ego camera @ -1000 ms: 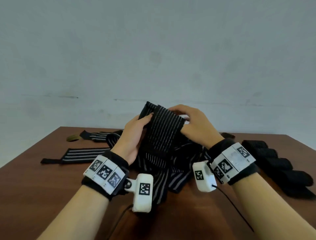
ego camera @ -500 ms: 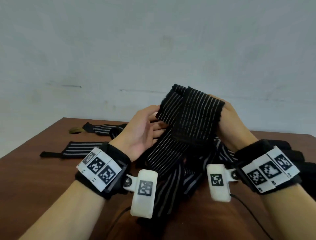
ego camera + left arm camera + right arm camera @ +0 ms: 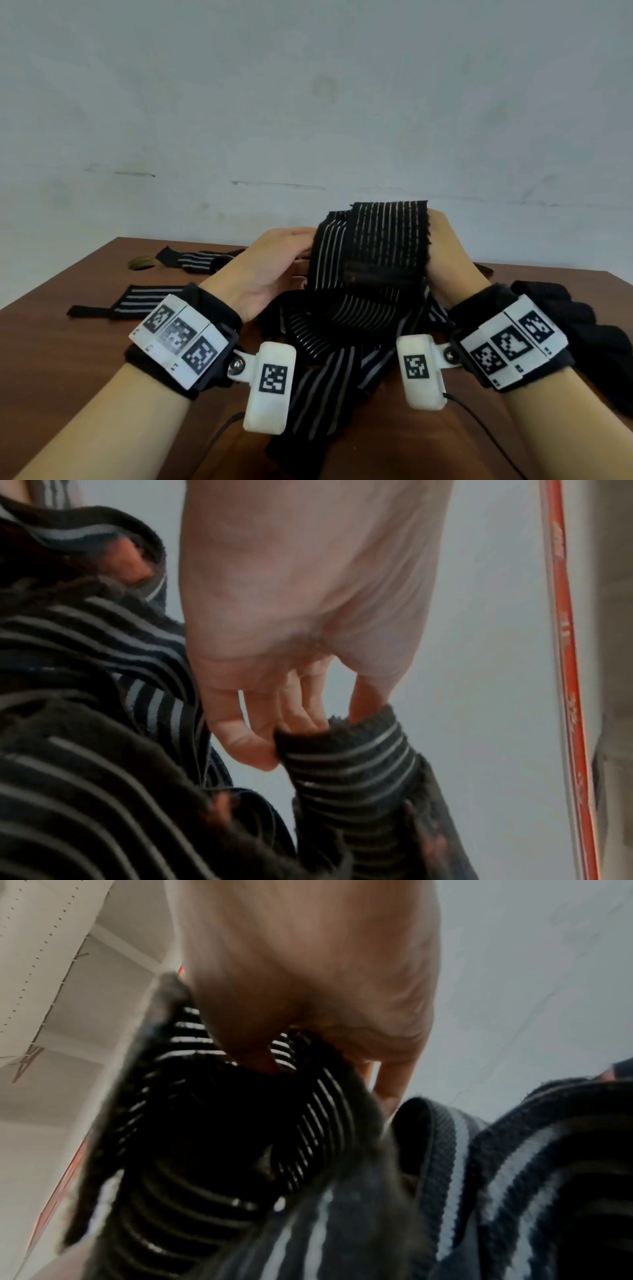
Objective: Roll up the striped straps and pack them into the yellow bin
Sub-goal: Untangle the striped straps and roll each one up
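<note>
A black strap with thin white stripes (image 3: pixel 383 246) is held up above the table between both hands, its top end folded over. My left hand (image 3: pixel 274 260) pinches its left edge; in the left wrist view the fingertips (image 3: pixel 253 750) close on the strap end (image 3: pixel 349 756). My right hand (image 3: pixel 445 253) grips the right edge, with the thumb pressed into the strap (image 3: pixel 212 1123) in the right wrist view. The strap's tail hangs down onto a heap of more striped straps (image 3: pixel 329 370). No yellow bin is in view.
Brown wooden table (image 3: pixel 61 359). Two flat striped straps lie at the left (image 3: pixel 137 301) and back left (image 3: pixel 195 262). A row of rolled black straps (image 3: pixel 582 318) sits at the right. A grey wall stands behind the table.
Both hands have lifted the strap higher and nearer the camera. The right hand has shifted from on top of the strap to behind its right edge, and the top end is folded over.
</note>
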`<state>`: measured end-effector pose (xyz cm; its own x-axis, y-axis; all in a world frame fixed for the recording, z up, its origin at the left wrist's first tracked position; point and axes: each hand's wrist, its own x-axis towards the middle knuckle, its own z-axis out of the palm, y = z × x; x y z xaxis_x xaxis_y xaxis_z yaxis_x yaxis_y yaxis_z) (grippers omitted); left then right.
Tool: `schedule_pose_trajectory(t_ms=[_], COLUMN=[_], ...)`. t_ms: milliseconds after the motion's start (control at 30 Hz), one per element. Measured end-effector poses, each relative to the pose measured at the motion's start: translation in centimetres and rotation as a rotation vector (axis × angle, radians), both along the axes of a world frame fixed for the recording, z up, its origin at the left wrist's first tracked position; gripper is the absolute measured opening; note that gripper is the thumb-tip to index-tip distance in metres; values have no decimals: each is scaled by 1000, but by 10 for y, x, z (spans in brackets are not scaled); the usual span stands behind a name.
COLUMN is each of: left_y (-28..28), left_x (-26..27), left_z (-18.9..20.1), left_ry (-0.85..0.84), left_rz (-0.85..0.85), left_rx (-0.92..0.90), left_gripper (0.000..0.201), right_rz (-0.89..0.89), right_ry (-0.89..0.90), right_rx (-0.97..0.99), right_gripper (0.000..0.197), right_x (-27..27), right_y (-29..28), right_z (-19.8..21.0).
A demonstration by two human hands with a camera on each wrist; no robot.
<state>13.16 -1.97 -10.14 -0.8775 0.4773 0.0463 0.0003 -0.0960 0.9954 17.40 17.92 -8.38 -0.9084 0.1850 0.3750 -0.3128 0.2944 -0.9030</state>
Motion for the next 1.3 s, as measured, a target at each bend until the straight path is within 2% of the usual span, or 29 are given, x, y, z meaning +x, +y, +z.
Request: schedule_pose_trajectory(t_ms=[100,267,367,433,533,567,667,733,867,967,1100,1133,1200,1300], left_y=[0,-3,-3,-2,1,0,1,2,1,-2,-6,-8,-8,-1], left_x=[1,2,2,0,0,1,1,3,6,3,-3,-3,-3,1], left_z=[1,2,2,1,-1,-1,1,1,-2,-2,3,3,4,4], left_ry=[41,135,119,99,41,34,72,108,139,81,-54,-80,-105,-84], left_rz=[18,35,1,-5,74,97,70,36,32,68,196,223,232,98], left_rx=[-19,-86,-75,-56,-14,-15,-20,-36,-99,-57,120,146,178,207], left_gripper=[20,39,27,20,4,8,50,59,25,27,29,32,39,47], right_rz=[18,49,57,49,52,60,77,72,225,231,176,161,174,230], right_ry=[3,-48,-100,-103,-65,-59,-72,-82,-89,-84,-38,-25,21,74], right_rx=[34,-86,-315,-395,-515,-541,-463,-435,-335,-266,-628,-649,-551,13], right_gripper=[50,44,44,41,37,38,29,30,32,32,18,18,25,28], right_x=[2,8,8,8,7,7,3,2,3,3,0,-1,-2,8], right_y=[-2,-6,-3,-2,0,1,-2,-4,-6,-7,-3,0,4,-6], right_z=[-1,-1,-3,-2,-1,-1,-3,-5,-3,2,7,7,6,4])
